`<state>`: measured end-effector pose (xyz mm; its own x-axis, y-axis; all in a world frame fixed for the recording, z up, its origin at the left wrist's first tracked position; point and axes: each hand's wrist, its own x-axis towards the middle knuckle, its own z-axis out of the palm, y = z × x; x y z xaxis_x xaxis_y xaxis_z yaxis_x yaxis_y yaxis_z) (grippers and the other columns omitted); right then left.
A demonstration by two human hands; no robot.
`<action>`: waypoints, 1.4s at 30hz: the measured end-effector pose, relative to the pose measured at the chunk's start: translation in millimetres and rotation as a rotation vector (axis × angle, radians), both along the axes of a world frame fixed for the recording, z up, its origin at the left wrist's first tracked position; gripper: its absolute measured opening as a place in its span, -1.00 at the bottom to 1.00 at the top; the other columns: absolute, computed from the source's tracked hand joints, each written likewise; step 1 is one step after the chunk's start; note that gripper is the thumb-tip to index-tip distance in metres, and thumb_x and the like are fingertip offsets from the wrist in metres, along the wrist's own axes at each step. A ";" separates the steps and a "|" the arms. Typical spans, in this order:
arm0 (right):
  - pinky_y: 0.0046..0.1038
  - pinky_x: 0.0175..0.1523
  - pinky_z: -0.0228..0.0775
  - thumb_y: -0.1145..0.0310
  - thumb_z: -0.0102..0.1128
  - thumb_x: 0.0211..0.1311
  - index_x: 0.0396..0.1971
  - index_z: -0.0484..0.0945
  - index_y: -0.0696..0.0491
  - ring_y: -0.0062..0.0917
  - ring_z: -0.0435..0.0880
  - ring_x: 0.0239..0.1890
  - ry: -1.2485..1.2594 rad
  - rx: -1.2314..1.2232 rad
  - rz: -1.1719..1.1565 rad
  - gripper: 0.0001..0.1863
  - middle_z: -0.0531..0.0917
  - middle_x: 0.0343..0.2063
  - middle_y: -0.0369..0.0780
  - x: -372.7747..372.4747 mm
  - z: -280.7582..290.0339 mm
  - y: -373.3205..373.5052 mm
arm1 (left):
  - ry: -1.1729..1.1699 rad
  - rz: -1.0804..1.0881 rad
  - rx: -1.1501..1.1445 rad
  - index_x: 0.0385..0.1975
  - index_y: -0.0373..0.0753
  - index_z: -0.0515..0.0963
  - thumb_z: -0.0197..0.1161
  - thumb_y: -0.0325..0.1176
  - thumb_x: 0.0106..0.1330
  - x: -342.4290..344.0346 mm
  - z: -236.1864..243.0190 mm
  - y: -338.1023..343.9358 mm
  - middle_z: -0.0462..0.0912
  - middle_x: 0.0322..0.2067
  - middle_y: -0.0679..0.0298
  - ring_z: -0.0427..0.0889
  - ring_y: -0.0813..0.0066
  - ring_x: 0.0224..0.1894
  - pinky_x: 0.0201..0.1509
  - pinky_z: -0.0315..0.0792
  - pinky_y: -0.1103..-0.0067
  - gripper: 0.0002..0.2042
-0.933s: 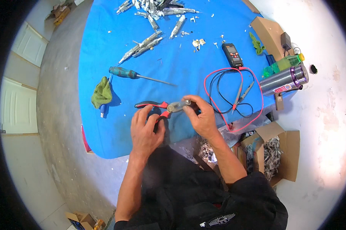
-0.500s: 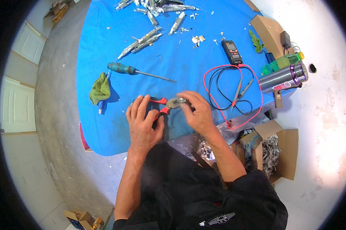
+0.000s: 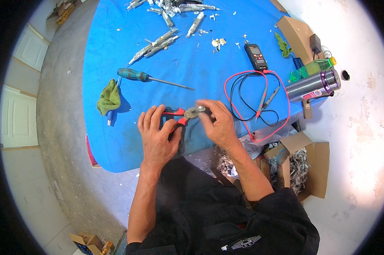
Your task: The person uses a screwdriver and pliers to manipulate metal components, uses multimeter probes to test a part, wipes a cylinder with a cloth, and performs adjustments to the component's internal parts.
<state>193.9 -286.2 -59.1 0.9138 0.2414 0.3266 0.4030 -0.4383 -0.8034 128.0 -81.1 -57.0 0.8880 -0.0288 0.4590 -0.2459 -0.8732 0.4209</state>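
My left hand (image 3: 157, 138) grips red-and-black-handled pliers (image 3: 190, 114), its fingers curled over the spread handles. My right hand (image 3: 217, 123) is closed on a small metallic piece (image 3: 201, 108) at the jaws; its exact shape is unclear. Above them lies a screwdriver (image 3: 139, 75) with a teal handle. A green cloth (image 3: 110, 98) rests over another blue-handled tool (image 3: 110, 117) at the left. To the right is a handheld meter (image 3: 256, 56) with looped red and black probe leads (image 3: 264, 100).
The blue-covered table (image 3: 115, 148) carries a pile of grey parts (image 3: 166, 17) at the back. A steel flask (image 3: 311, 87), green bottle (image 3: 317, 67) and cardboard piece (image 3: 298, 38) line the right side. An open box of scraps (image 3: 317, 170) sits below the right edge, near a white wall.
Both hands and the pliers have shifted slightly up and left in the view. The table and its contents also appear slightly shifted the same way.
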 end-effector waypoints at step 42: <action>-0.06 -0.07 0.62 -0.09 0.29 0.15 -0.43 0.81 0.10 -0.01 0.80 -0.24 0.465 -0.460 -0.724 -0.52 0.79 -0.37 0.04 64.6 27.1 -196.6 | 0.182 -0.226 -0.303 -0.25 -0.28 0.66 0.50 -0.35 0.24 -14.2 51.9 -104.9 0.70 -0.35 0.15 0.66 0.20 -0.44 -0.36 0.54 0.37 -0.80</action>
<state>258.5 -482.8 -32.0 0.9050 -0.4158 -0.0898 -0.4016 -0.7656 -0.5026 113.8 -186.0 -5.2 0.9421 -0.1203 0.3131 -0.3154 -0.6353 0.7049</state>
